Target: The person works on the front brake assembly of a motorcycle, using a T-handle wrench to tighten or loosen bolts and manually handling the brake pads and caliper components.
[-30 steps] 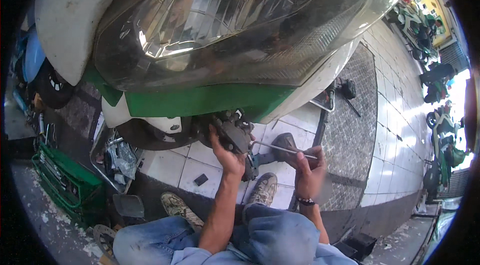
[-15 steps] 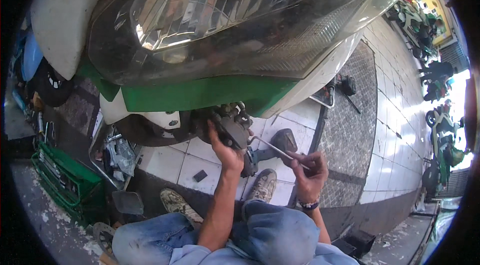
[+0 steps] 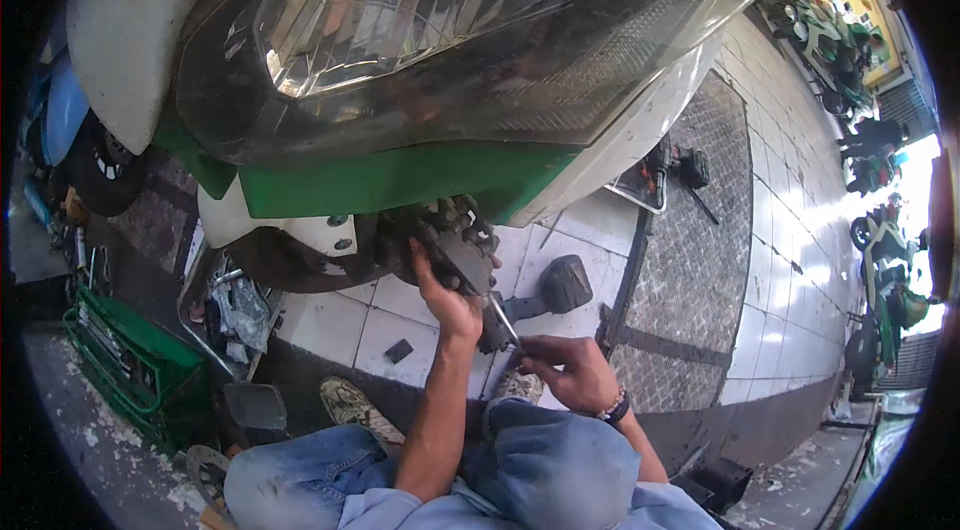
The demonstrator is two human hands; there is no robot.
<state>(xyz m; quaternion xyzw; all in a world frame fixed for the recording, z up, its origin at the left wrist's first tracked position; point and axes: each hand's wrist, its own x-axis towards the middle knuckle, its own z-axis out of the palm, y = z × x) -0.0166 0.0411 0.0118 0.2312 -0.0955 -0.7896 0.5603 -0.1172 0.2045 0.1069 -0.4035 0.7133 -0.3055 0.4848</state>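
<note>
In front of me is the front of a white and green scooter point(image 3: 400, 160) with a large headlight point(image 3: 390, 20). Below its green panel, my left hand point(image 3: 452, 312) is wrapped round a dark, grimy brake caliper point(image 3: 462, 260), steadying it from beneath beside the front wheel point(image 3: 290, 265). A slim metal hex key point(image 3: 503, 318) is pinched between the fingers of my right hand point(image 3: 578, 375). Its far end reaches the lower right side of the caliper; the exact contact point is too small to make out.
A cordless power tool point(image 3: 560, 286) lies on the white tiles behind the caliper, another point(image 3: 685, 168) farther right. A small black block point(image 3: 399, 350) is near my shoes. At left stand a green toolbox point(image 3: 150, 370) and a tray of parts point(image 3: 240, 315).
My right hand has moved left and down, bringing the hex key from a slant at the caliper's right to a steeper angle below it. My left hand has kept its hold, shifting slightly.
</note>
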